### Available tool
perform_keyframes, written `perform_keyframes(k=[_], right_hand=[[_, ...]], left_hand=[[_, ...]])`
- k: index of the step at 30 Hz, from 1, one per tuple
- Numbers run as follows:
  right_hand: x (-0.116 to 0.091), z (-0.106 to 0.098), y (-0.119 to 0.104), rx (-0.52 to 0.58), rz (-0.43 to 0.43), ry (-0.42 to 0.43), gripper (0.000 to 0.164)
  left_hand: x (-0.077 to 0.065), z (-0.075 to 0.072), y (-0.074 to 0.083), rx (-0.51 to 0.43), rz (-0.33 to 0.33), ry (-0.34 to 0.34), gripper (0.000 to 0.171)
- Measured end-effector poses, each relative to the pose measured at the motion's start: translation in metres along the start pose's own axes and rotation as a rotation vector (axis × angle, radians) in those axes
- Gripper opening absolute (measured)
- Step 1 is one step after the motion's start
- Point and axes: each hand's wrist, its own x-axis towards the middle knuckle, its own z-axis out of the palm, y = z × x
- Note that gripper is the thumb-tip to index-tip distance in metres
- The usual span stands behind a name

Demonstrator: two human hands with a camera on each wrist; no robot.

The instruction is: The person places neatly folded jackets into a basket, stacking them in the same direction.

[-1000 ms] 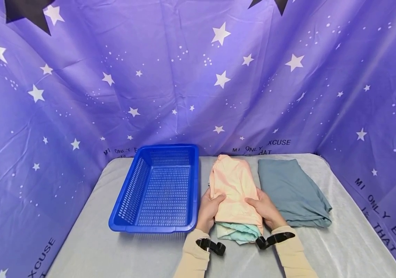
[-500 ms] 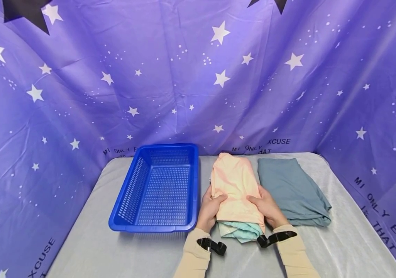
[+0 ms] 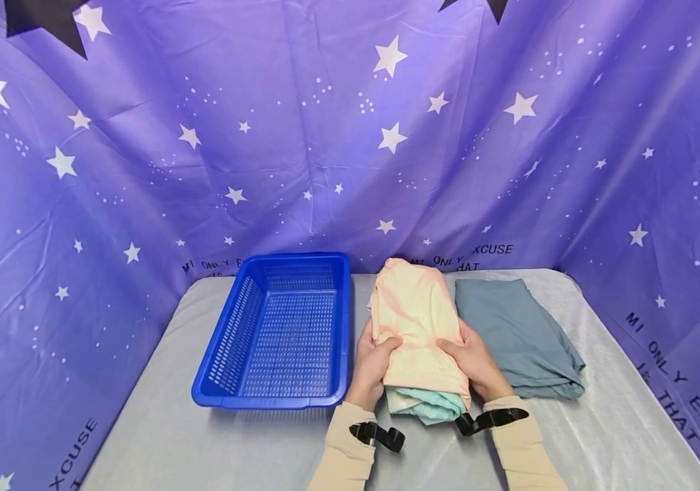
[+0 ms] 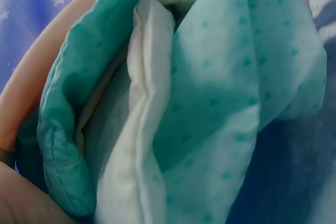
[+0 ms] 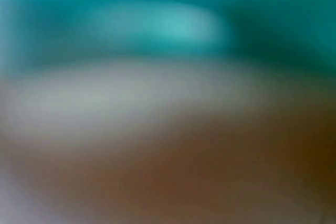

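In the head view a folded peach garment [image 3: 417, 320] lies between both hands, right of the blue basket. My left hand [image 3: 372, 365] grips its left side and my right hand [image 3: 475, 361] its right side, thumbs on top and the other fingers hidden beneath. Mint fabric [image 3: 430, 405] sticks out under its near edge. Close up in the left wrist view, this mint fabric [image 4: 210, 98] carries small heart prints and hangs in loose layers with a cream fold [image 4: 149, 66]. The right wrist view is a blur of teal and brown.
A blue perforated plastic basket [image 3: 340, 327] with nothing in it stands on the left of the grey-covered table [image 3: 159, 423]. A folded grey-blue cloth [image 3: 516, 334] lies to the right, close by my right hand. Purple star-print curtains [image 3: 325, 136] enclose the back and sides.
Both hands have shifted the folded peach garment slightly right and then up in the head view, its far end rising over the table's back edge. Basket and grey-blue cloth stay put.
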Motion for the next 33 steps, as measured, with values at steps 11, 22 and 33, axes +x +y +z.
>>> perform_keyframes(k=[11, 22, 33], right_hand=[[-0.009, 0.0, -0.014, 0.032, -0.063, -0.006, 0.075], [-0.015, 0.005, -0.023, 0.053, -0.119, -0.012, 0.072], [-0.018, 0.011, -0.032, 0.054, -0.166, -0.01, 0.071]], left_hand=[[-0.015, 0.01, 0.022, -0.051, 0.082, -0.004, 0.08], [-0.025, 0.011, 0.042, -0.036, 0.104, -0.006, 0.084], [-0.03, 0.004, 0.058, -0.048, 0.136, -0.038, 0.086]])
